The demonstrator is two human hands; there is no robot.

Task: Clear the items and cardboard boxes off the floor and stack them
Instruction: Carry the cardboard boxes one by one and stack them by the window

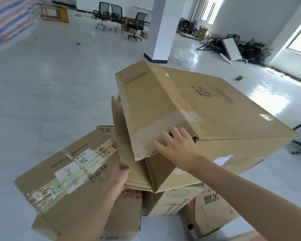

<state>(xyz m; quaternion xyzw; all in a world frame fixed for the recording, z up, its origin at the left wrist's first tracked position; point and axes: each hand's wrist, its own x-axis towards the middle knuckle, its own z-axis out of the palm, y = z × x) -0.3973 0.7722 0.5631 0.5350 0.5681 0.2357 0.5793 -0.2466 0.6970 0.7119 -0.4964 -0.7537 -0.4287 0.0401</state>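
Box (215,108): big, tilted atop our pile (73,185), long axis running away to the right.
Right hand (175,148): fingers spread flat on its near edge, grasping nothing.
Left hand (119,176): lower and nearer us, gripping the lower flap (122,136).

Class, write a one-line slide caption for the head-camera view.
Left hand grips a flattened cardboard piece while right hand presses a large box onto the pile.
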